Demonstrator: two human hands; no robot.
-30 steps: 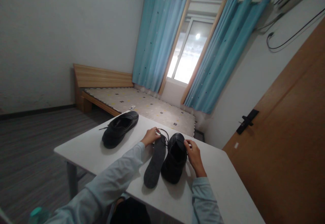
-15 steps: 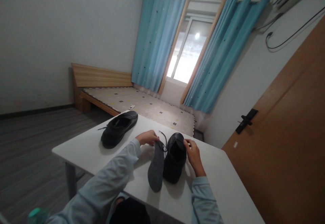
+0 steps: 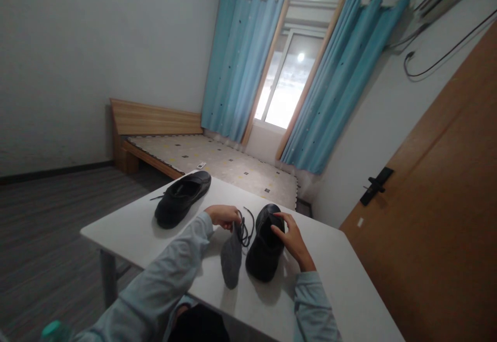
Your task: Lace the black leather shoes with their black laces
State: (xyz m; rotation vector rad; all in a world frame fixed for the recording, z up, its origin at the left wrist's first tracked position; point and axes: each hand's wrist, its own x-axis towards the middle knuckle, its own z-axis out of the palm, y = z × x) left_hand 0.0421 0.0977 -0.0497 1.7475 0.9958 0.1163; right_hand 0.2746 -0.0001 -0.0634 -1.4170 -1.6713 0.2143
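My left hand (image 3: 225, 216) pinches the top end of a grey insole (image 3: 232, 259), which hangs down over the white table (image 3: 330, 280). A loose black shoelace (image 3: 248, 225) loops beside the insole, close to my left fingers; whether they hold it too is hard to tell. To the right stands a black shoe (image 3: 264, 262) with its opening up. My right hand (image 3: 291, 236) grips it around the tongue, thumb and fingers at the opening. The other black shoe (image 3: 171, 212) rests at the table's left, a lace end sticking out from it.
Beyond the table is a bed with a patterned mattress (image 3: 229, 163) and a small white object (image 3: 201, 165) on it. A brown door (image 3: 438, 228) stands at the right. A green bottle cap (image 3: 56, 329) shows at the lower left.
The insole has moved left, away from the shoe, and turned more edge-on. My right hand has shifted from the shoe's side edge to its opening and tongue.
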